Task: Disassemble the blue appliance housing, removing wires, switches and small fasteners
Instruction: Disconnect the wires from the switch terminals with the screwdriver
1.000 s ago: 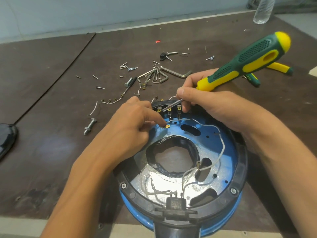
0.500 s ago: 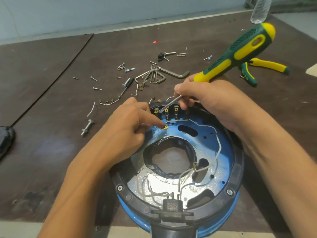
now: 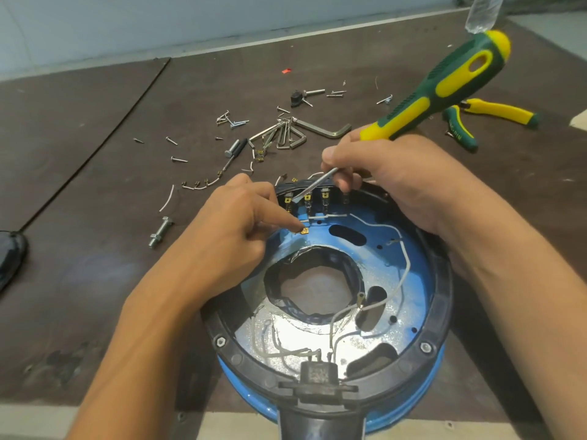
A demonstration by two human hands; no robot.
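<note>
The round blue appliance housing (image 3: 409,268) with a black rim lies open side up near the table's front edge. White wires (image 3: 403,265) run across its inside to a row of brass switch terminals (image 3: 307,198) at its far rim. My right hand (image 3: 390,179) grips a green and yellow screwdriver (image 3: 444,87), its metal tip at the leftmost terminals. My left hand (image 3: 228,230) rests on the housing's left rim and pinches a small brass connector (image 3: 304,230) on a wire end.
Loose screws (image 3: 178,159), a bolt (image 3: 160,231), hex keys (image 3: 317,130) and cut wire pieces (image 3: 203,184) lie scattered behind the housing. Yellow-handled pliers (image 3: 486,115) lie at the right. A clear bottle (image 3: 482,11) stands at the far right. A black part (image 3: 9,258) sits at the left edge.
My right hand has tilted the screwdriver handle up and to the left, and its tip has slid left along the terminal row. My left hand stays on the brass connector.
</note>
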